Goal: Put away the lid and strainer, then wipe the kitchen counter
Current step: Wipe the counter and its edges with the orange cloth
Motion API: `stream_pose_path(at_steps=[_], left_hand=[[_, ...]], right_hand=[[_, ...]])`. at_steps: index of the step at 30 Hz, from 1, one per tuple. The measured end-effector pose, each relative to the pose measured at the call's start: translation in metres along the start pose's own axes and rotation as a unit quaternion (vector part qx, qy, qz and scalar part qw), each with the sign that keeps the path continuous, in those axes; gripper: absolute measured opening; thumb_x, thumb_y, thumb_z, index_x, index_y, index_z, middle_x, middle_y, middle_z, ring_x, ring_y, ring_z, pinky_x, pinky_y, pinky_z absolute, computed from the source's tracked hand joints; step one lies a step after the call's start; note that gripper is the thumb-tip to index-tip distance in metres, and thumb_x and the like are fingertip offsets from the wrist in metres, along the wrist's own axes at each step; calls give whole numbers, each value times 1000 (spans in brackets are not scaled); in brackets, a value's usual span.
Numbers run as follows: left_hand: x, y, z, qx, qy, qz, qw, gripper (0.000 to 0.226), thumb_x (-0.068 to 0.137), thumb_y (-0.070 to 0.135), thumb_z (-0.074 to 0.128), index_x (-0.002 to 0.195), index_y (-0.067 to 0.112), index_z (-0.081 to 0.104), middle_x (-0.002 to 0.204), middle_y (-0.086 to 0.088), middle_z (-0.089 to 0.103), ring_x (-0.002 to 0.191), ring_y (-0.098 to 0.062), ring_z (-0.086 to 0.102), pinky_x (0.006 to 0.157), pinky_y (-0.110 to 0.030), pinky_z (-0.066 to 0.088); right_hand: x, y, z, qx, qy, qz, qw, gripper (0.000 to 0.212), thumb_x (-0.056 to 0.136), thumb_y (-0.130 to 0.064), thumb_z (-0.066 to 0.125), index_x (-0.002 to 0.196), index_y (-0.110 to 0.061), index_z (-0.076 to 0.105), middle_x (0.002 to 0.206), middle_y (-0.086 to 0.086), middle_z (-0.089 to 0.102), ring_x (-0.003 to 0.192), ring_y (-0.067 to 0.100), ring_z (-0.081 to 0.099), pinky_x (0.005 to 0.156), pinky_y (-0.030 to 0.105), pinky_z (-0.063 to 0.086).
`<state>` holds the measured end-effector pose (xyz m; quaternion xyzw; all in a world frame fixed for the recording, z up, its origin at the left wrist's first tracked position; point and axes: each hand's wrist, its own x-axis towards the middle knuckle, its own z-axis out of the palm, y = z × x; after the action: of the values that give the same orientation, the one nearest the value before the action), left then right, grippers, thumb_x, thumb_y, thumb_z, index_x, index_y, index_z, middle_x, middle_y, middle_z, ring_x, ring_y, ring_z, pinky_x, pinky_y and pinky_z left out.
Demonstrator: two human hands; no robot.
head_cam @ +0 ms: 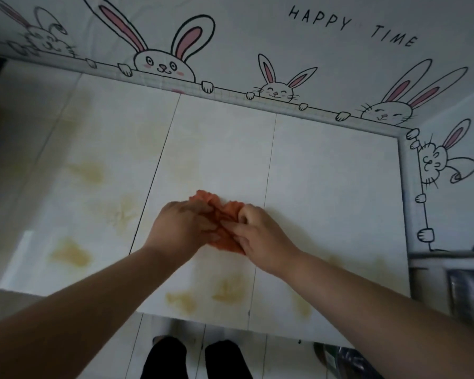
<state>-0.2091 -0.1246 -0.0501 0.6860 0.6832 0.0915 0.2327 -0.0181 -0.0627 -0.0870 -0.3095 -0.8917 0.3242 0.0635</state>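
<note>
- Two feet in dark socks [195, 359] stand on the floor, close to the desk's front edge.
- The white desk [326, 187] has yellow stains.
- In the middle of the desk lies an orange cloth [225, 214].
- The left hand [184, 228] and the right hand [260, 236] both press on the cloth, fingers curled and gripping it.
- Behind, the wall [257, 36] shows drawn bunnies.

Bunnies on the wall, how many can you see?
5. One at the far left, a big one beside it, a small one in the middle, one near the corner, and one on the right wall. More may be out of view.
</note>
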Motion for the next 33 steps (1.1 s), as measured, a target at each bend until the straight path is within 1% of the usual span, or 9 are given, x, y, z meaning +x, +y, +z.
stream_pose_path(at_steps=[2,4,8,11,15,18,21,28,33], left_hand=[[-3,-1,2,-33,-7,-7,999,10,71,32,76,79,26,78,103,5,72,84,-21,67,80,-22,46],[4,-5,1,-53,2,-15,998,8,70,28,78,77,24,78,100,5,71,86,-21,64,81,-19,40],[51,-11,-8,-24,52,5,998,11,76,23,73,85,19,78,108,0,71,91,-24,65,88,-29,43],[108,-20,-19,-1,61,-24,998,22,87,29,60,105,23,72,131,2,59,116,-17,55,104,-28,32],[178,-29,-39,-29,52,-114,992,27,87,34,58,111,26,67,124,-1,63,110,-23,58,99,-32,43],[202,-45,-54,-49,71,-172,981,28,84,34,60,110,27,66,113,-6,68,101,-27,61,88,-30,47],[203,-73,-67,-38,92,-178,979,26,84,34,60,110,31,67,117,-6,66,105,-29,60,89,-31,45],[160,-101,-61,-40,132,-182,974,29,87,36,56,114,28,66,127,0,62,113,-25,57,97,-34,45],[96,-93,-32,-68,122,-136,981,25,87,34,60,109,27,70,140,7,52,125,-18,50,105,-27,35]], right_hand=[[2,3,3,16,-3,21,1000,22,93,-50,47,83,-32,54,86,0,53,74,11,43,68,30,37],[14,11,-4,8,6,37,999,40,84,-59,59,72,-24,44,76,-5,50,68,12,49,66,39,47],[52,27,-35,-13,67,37,997,24,87,-43,61,79,-21,61,73,-14,53,67,-1,53,64,22,46],[88,47,-52,-63,93,50,992,30,93,-12,59,122,-12,68,99,10,56,94,14,53,85,19,40],[143,57,-72,106,171,112,973,22,96,-11,55,113,-8,69,94,-1,54,74,-11,49,73,3,42],[192,57,-76,225,217,201,928,23,92,-22,63,71,-23,54,90,16,59,75,14,55,69,27,49],[232,50,-65,170,207,208,941,34,92,-33,61,64,-29,41,98,15,51,82,18,52,80,33,45],[230,31,-38,-16,125,120,985,28,97,-36,52,97,-10,61,103,13,53,90,21,45,79,27,40],[158,5,-25,-92,92,-11,991,31,96,-16,54,124,-15,67,102,20,56,94,35,53,79,39,46]])
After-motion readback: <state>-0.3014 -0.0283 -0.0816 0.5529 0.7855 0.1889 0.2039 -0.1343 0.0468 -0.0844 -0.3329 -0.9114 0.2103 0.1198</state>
